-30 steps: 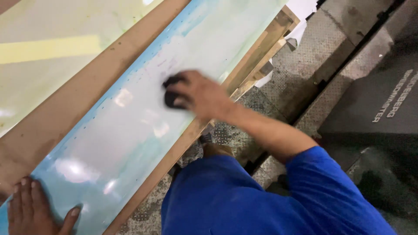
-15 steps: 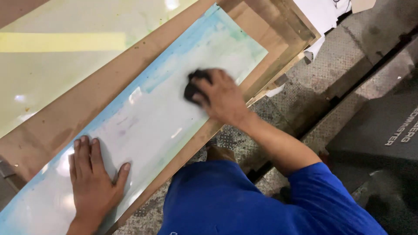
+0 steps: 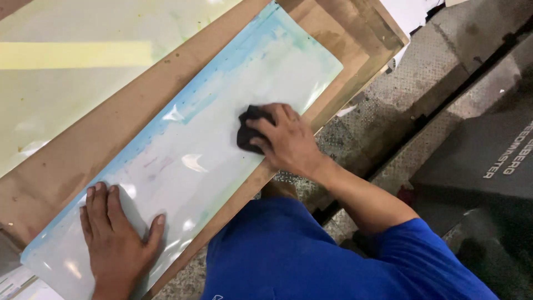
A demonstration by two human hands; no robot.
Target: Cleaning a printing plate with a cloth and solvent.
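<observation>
A brown cardboard-covered worktable [image 3: 66,161] fills the left, with a pale yellowish sheet [image 3: 83,83] lying across its upper part. To the right is a grey, speckled metal floor plate [image 3: 388,116] and a dark machine housing [image 3: 488,166]. Overhead light leaves bright glare spots on the glossy surfaces.

Sheet [image 3: 189,144] middle open between left hand [image 3: 114,236], right hand [image 3: 286,141]

The right hand [image 3: 286,141] with its dark cloth [image 3: 249,132] now sits nearer the sheet's [image 3: 211,139] front edge than before. The left hand [image 3: 114,233], at first barely in view at the corner, now lies flat and fully visible on the sheet.
</observation>
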